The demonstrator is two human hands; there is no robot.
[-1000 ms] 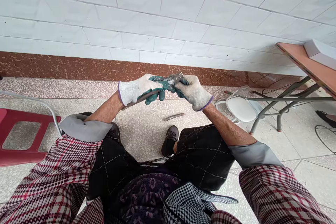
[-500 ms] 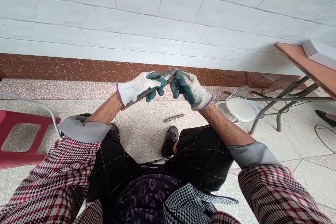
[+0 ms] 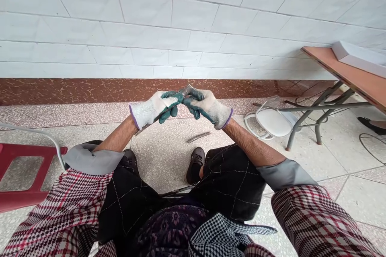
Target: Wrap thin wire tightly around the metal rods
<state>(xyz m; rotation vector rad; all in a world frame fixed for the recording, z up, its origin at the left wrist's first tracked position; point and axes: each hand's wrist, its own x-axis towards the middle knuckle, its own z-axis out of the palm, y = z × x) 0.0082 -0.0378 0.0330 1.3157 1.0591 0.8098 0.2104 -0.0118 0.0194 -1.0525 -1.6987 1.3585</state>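
A long, thin, dark rod (image 3: 187,89) slants up across the front of me, with a shiny, wire-like wrapping near its upper end. My left hand (image 3: 158,107), in a white knit glove with green-coated palm and fingers, is closed round the rod's middle. Its lower end pokes out below the left wrist. Wearing a matching glove, my right hand (image 3: 206,107) has its fingers pressed on the wrapped end, close to the left fingertips. The fingers hide part of the wrapping. A second thin grey rod (image 3: 198,137) lies on the floor below my hands.
A tiled wall (image 3: 193,16) with a brown skirting (image 3: 54,91) stands just ahead. At right are a small white chair (image 3: 275,123) and a brown-topped table (image 3: 346,68) carrying a white box (image 3: 358,57). A red stool (image 3: 30,150) stands at left.
My right hand has turned and shifted left, its fingers now lying along the wrapped end. Both hands sit slightly lower and further left in view, and the view itself has tilted up a little.
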